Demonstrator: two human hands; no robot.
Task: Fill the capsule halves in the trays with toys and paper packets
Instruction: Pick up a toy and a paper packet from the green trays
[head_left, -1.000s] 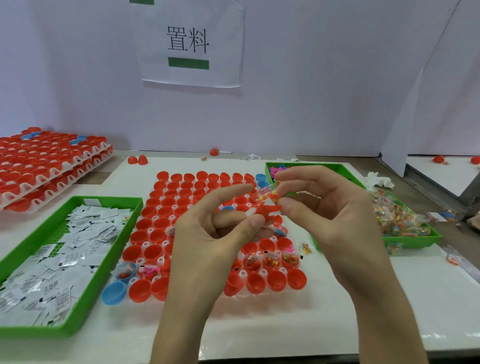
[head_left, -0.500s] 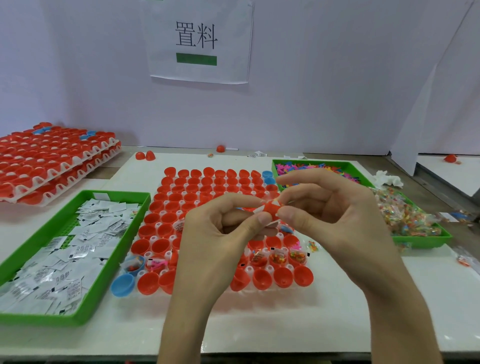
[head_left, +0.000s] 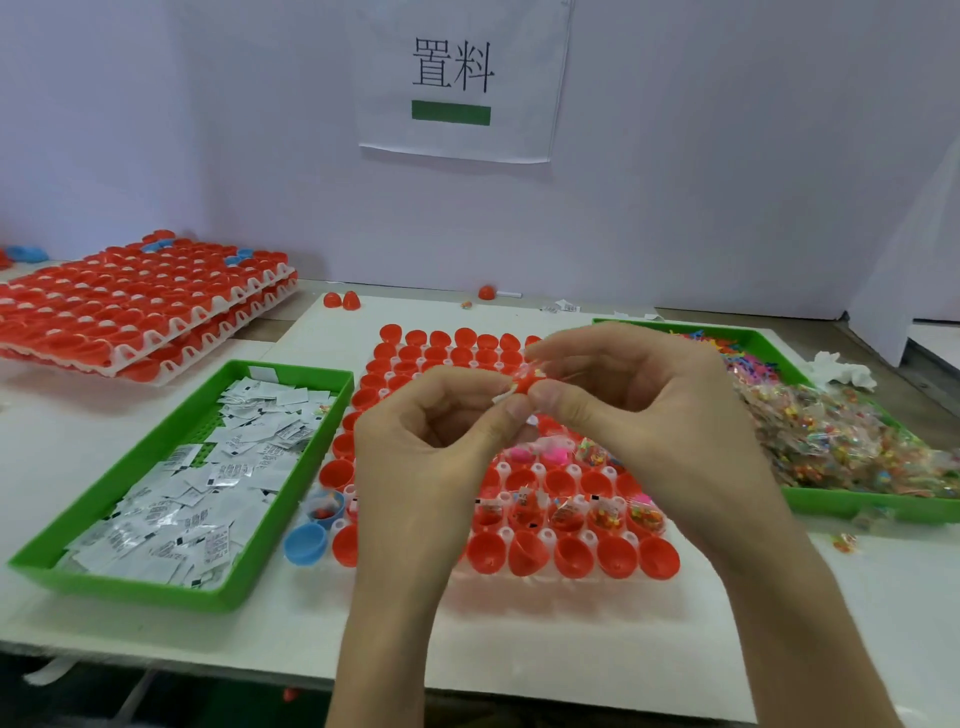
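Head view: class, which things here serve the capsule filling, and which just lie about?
In use: left hand, right hand, capsule half they hold, capsule tray, packet tray, toy tray.
Lying about: wall sign, crumpled tissue, two loose red halves.

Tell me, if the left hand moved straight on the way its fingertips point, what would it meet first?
The left hand pinches the red capsule half, so it meets that first. Directly behind it sits the right hand, whose thumb seems to touch the same half.
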